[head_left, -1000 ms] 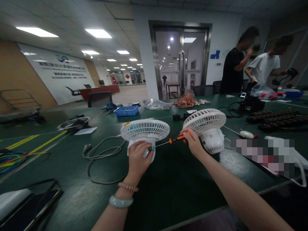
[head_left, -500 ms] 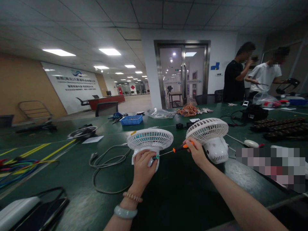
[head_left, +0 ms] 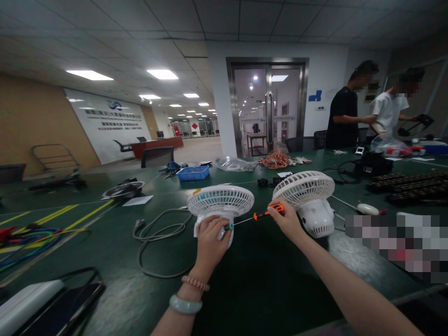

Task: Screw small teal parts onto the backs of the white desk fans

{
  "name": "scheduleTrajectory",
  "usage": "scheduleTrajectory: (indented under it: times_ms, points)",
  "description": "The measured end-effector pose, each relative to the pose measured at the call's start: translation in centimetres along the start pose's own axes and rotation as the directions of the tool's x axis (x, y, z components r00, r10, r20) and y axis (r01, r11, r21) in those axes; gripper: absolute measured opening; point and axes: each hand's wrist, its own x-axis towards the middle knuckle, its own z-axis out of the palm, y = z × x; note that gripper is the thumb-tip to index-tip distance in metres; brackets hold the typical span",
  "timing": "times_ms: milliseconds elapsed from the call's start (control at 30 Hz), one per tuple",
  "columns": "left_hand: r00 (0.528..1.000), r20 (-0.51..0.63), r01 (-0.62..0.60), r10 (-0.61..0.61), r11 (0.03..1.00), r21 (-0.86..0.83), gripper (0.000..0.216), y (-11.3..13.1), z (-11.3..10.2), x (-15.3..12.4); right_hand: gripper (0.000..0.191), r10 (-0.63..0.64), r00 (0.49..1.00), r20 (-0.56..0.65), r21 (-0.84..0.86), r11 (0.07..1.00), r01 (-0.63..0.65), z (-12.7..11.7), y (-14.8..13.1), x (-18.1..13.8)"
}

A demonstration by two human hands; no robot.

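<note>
A white electric fan (head_left: 221,200) lies grille-side away from me on the dark green table. My left hand (head_left: 212,233) is wrapped round its back housing, fingers closed. A small teal piece (head_left: 230,226) shows by that thumb, on the fan's side. In my right hand (head_left: 284,218) is a screwdriver (head_left: 261,215) with an orange and black handle. Its thin shaft points left and its tip meets the teal piece. Just beyond my right hand stands a second white fan (head_left: 317,217), tilted, with a dark round hole in its housing.
A grey power cord (head_left: 145,240) loops left of the first fan. Behind are a blue tray (head_left: 193,173), a plastic bag (head_left: 234,164) and a heap of copper-coloured wire (head_left: 275,160). Dark strips (head_left: 413,186) lie at right. Two people stand at the far right.
The view has shifted slightly, moving everything a little right. Both hands keep their grip, screwdriver still at the teal piece. One person in the background has lowered an arm.
</note>
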Motion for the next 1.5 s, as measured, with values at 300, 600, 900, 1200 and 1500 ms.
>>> scheduleTrajectory:
  times_ms: [300, 600, 900, 1200, 1500]
  points:
    - [1.0, 0.006, 0.017, -0.017, 1.0, -0.006, 0.012, 0.0, 0.0, -0.1, 0.024, 0.055, 0.998, 0.019, 0.087, 0.995, -0.057, 0.2, 0.3, 0.1]
    - [1.0, 0.013, 0.018, -0.018, 1.0, -0.021, 0.013, 0.1, 0.0, -0.2, 0.04, 0.088, 0.992, 0.094, 0.257, 0.96, -0.109, 0.1, 0.2, -0.2]
    - [0.997, 0.038, 0.068, -0.066, 0.995, -0.067, 0.013, 1.1, -0.4, -0.9, 0.042, 0.12, 0.983, 0.141, 0.239, 0.959, -0.152, -0.6, -0.3, -1.0]
    - [0.994, 0.055, 0.099, -0.094, 0.992, -0.081, 0.014, 1.7, -0.3, -1.5, 0.043, 0.128, 0.977, 0.172, 0.228, 0.959, -0.166, -1.4, 0.4, -1.2]
    - [0.994, 0.065, 0.098, -0.092, 0.99, -0.104, 0.014, 1.9, -0.5, -1.7, 0.04, 0.169, 0.977, 0.132, 0.025, 0.984, -0.174, -1.7, 0.5, -1.2]
